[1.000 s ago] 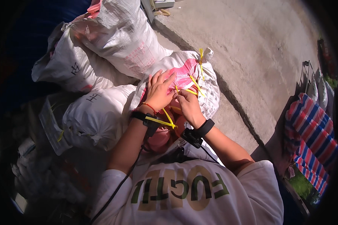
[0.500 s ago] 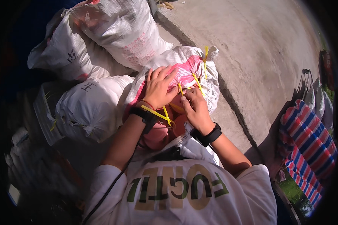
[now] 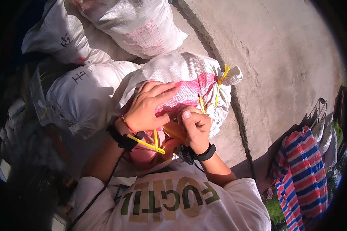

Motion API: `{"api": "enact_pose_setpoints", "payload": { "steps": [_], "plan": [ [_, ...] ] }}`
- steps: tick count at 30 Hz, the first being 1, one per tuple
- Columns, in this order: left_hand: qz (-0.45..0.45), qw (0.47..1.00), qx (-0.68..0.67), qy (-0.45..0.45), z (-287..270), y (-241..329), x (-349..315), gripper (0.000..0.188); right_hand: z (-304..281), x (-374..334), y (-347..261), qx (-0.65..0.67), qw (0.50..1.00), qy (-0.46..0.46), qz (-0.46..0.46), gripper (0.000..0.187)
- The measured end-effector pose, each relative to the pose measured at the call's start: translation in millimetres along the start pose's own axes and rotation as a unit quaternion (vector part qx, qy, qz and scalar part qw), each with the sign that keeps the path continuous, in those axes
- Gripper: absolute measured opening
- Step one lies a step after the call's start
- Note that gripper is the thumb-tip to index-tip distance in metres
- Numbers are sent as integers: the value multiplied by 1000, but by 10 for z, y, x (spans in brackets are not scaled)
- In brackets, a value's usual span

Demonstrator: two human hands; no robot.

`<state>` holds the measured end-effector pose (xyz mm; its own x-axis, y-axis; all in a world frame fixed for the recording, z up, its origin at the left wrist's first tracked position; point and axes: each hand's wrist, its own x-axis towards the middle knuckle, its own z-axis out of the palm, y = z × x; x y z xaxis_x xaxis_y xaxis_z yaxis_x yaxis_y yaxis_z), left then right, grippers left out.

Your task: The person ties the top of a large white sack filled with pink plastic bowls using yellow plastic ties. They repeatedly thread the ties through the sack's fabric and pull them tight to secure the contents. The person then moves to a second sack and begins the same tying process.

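Note:
A white woven sack (image 3: 169,71) with a pink band lies in front of me, its mouth toward my body. Pinkish, rounded things (image 3: 142,154) show inside; their kind is unclear. My left hand (image 3: 147,106) rests on the sack near the pink band, fingers stretched out and holding nothing. Yellow strips (image 3: 149,145) hang by my left wrist. At the mouth's right side, my right hand (image 3: 196,126) is closed with its thumb up; its fingers hide whatever they grip. A yellow strip (image 3: 201,104) sticks up just beyond it. Another yellow tie (image 3: 222,80) cinches the sack's right corner.
Full white sacks (image 3: 85,92) stand to the left, with a large one (image 3: 142,32) at the far left. Concrete ground (image 3: 273,69) with a raised, cracked edge runs along the right. A red, blue and white striped sheet (image 3: 302,165) lies at the lower right.
The view has shifted, so the sack's tied corner sits farther right. My right hand has turned, its thumb now pointing up. The left hand stays spread on the sack.

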<state>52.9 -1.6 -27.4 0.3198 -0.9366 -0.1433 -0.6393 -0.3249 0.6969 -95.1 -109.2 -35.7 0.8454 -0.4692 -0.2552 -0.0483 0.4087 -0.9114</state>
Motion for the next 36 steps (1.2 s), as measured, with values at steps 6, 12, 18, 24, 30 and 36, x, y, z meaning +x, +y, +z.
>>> {"api": "enact_pose_setpoints", "payload": {
  "steps": [6,12,18,24,30,36],
  "plan": [
    [34,997,65,1,81,-126,259,71,1,-33,-231,-390,880,-206,-177,18],
    [15,997,72,10,124,-128,329,69,-500,-37,-341,-447,887,-81,-85,17],
    [9,997,76,-10,98,-95,356,72,-612,149,-267,-508,841,-173,-65,15],
    [0,997,78,-19,78,-125,393,73,-624,165,-393,-431,882,-192,-9,13],
    [22,996,53,-64,4,-160,382,77,-650,92,-526,-312,922,-204,102,14],
    [168,977,3,-130,-149,-449,594,75,-575,228,-533,-228,944,-189,148,9]
  ]
}}
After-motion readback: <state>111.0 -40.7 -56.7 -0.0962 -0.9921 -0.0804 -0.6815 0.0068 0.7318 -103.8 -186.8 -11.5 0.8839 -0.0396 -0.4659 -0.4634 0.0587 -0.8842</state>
